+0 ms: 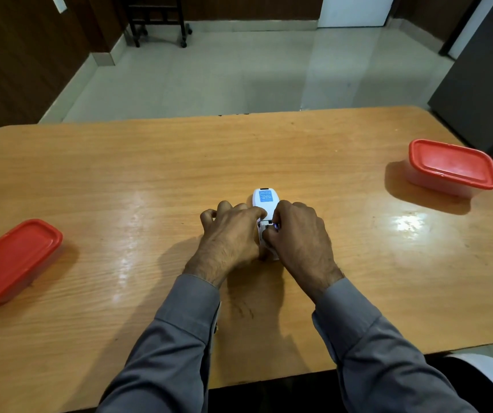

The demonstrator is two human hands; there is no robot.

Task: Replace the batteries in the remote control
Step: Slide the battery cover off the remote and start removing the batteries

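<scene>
A white remote control [264,201] lies face down in the middle of the wooden table [150,162], a blue label on its back. Its battery compartment is open near the middle. My left hand [230,236] holds the remote from the left, thumb on its back. My right hand [296,234] pinches a battery [275,225] with a blue-tinted end at the open compartment. The remote's near end is hidden under both hands. The compartment cover is not visible.
A clear box with a red lid [13,260] sits at the left table edge. Another red-lidded box [450,166] stands at the far right. Beyond the table lie a tiled floor and a dark wheeled cart [157,22].
</scene>
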